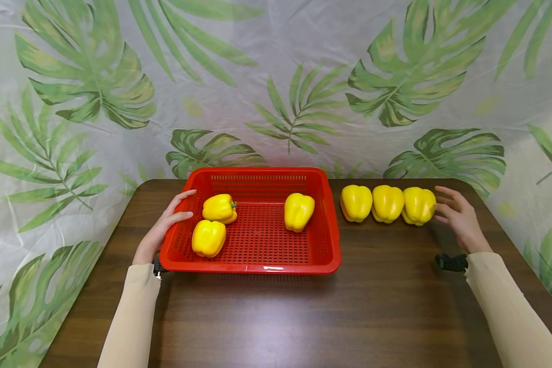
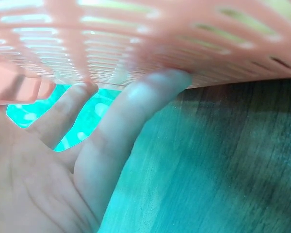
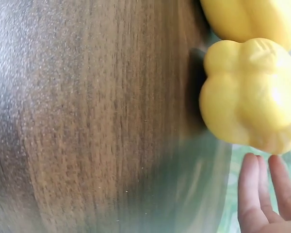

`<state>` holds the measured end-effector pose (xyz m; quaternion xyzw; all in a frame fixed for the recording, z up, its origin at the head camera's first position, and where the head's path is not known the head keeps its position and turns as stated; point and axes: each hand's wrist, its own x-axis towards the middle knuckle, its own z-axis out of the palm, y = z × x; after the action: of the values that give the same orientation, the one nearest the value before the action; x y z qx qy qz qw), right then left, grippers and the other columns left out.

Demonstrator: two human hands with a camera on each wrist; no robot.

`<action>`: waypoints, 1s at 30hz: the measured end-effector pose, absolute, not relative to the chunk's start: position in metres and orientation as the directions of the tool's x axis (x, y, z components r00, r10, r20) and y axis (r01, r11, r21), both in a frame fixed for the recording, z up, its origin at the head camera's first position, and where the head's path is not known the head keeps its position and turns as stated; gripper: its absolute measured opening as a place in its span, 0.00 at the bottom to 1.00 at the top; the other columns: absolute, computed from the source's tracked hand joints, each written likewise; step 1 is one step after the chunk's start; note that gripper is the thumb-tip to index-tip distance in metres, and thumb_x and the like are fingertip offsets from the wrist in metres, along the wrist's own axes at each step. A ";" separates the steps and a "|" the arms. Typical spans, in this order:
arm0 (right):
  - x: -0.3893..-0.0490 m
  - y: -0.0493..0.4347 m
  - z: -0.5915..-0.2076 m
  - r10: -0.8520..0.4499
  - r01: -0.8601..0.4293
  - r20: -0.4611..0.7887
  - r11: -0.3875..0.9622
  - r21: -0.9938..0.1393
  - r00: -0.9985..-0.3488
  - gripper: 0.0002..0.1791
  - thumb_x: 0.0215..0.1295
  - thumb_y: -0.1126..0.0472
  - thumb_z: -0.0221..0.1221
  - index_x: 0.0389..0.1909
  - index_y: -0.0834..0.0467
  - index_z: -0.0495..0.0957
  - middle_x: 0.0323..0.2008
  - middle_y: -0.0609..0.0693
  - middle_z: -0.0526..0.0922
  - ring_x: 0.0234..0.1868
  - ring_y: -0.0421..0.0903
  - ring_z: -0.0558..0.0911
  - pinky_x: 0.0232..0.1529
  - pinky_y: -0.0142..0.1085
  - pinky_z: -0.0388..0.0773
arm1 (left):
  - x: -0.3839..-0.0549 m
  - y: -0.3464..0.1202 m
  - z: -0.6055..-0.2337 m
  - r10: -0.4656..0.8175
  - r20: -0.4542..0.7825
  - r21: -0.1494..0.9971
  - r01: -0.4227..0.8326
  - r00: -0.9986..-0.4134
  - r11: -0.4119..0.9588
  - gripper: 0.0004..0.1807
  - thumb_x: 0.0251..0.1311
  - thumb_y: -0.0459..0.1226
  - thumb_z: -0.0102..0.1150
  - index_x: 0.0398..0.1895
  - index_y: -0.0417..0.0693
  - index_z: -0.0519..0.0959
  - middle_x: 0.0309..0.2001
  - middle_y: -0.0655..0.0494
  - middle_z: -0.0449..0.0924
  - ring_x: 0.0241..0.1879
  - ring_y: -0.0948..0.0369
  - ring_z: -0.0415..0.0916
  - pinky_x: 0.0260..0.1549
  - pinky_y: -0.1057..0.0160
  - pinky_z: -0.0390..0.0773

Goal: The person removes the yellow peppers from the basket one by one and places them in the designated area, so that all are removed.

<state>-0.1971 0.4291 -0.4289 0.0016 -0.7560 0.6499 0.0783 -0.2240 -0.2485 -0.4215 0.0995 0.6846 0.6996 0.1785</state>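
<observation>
My left hand [image 1: 165, 221] lies at the left side of a red plastic basket [image 1: 250, 268]. Its fingers are extended and spread, and in the left wrist view the thumb [image 2: 136, 107] touches the slotted wall. Inside the basket are three yellow bell peppers: one with a green stem [image 1: 217, 207], one in front of it [image 1: 209, 238], and one on the right [image 1: 299, 212]. My right hand [image 1: 460, 220], fingers spread, is beside the rightmost bell pepper [image 1: 418, 206] of a row of three. The right wrist view shows its fingertips just short of that pepper [image 3: 252, 97].
The other two peppers in the row, the left one [image 1: 356, 203] and middle one [image 1: 387, 204], stand right of the basket along the far edge of the brown wooden table [image 1: 276, 317]. A leaf-patterned cloth [image 1: 303, 61] hangs behind it.
</observation>
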 end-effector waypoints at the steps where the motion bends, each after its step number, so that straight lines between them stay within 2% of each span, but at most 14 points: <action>1: -0.197 0.429 -0.428 0.111 -0.125 0.142 0.145 -0.981 -0.984 0.26 0.69 0.69 0.52 0.68 0.55 0.65 0.50 0.49 0.72 0.43 0.29 0.76 0.35 0.23 0.78 | -0.224 -0.248 -0.421 0.387 -0.104 0.994 -0.113 -0.916 0.000 0.32 0.70 0.34 0.40 0.74 0.59 0.47 0.71 0.46 0.45 0.63 0.43 0.55 0.50 0.56 0.76; 4: -0.196 0.427 -0.426 0.135 -0.177 0.189 0.099 -0.979 -0.973 0.25 0.68 0.72 0.51 0.65 0.57 0.68 0.45 0.42 0.76 0.42 0.32 0.77 0.35 0.22 0.77 | -0.224 -0.248 -0.421 0.390 -0.101 0.994 -0.110 -0.915 -0.002 0.31 0.70 0.34 0.40 0.74 0.59 0.47 0.71 0.46 0.45 0.63 0.43 0.55 0.50 0.56 0.76; 12: -0.194 0.419 -0.417 0.195 -0.232 0.239 0.058 -0.971 -0.951 0.22 0.67 0.73 0.52 0.61 0.61 0.71 0.43 0.43 0.80 0.44 0.34 0.77 0.36 0.21 0.76 | -0.223 -0.247 -0.422 0.388 -0.101 0.994 -0.109 -0.916 0.001 0.31 0.71 0.35 0.41 0.74 0.58 0.47 0.71 0.46 0.45 0.63 0.44 0.56 0.49 0.57 0.76; 17: -0.194 0.409 -0.416 0.208 -0.251 0.248 0.010 -0.968 -0.946 0.19 0.66 0.73 0.53 0.57 0.60 0.75 0.42 0.44 0.81 0.41 0.36 0.79 0.34 0.22 0.76 | -0.223 -0.248 -0.423 0.387 -0.100 0.994 -0.109 -0.917 -0.001 0.31 0.71 0.35 0.41 0.74 0.58 0.47 0.71 0.46 0.46 0.63 0.45 0.57 0.50 0.56 0.76; 24: -0.194 0.388 -0.414 0.228 -0.260 0.266 0.057 -0.964 -0.937 0.17 0.66 0.71 0.54 0.56 0.63 0.75 0.40 0.43 0.83 0.39 0.36 0.79 0.33 0.23 0.74 | -0.223 -0.249 -0.423 0.392 -0.099 0.994 -0.109 -0.915 -0.002 0.32 0.70 0.35 0.41 0.75 0.58 0.46 0.71 0.46 0.45 0.63 0.45 0.58 0.50 0.56 0.76; 30: -0.195 0.369 -0.411 0.176 -0.242 0.252 0.075 -0.967 -0.952 0.17 0.68 0.71 0.53 0.57 0.66 0.73 0.40 0.43 0.83 0.37 0.37 0.80 0.35 0.24 0.75 | -0.223 -0.248 -0.422 0.394 -0.099 0.994 -0.108 -0.914 0.000 0.32 0.71 0.35 0.41 0.74 0.58 0.47 0.71 0.45 0.45 0.63 0.44 0.57 0.49 0.56 0.76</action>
<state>-0.1954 0.3689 -0.4110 0.0230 -0.7167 0.6797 0.1540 -0.2227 -0.2481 -0.4217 0.1045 0.6838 0.6995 0.1795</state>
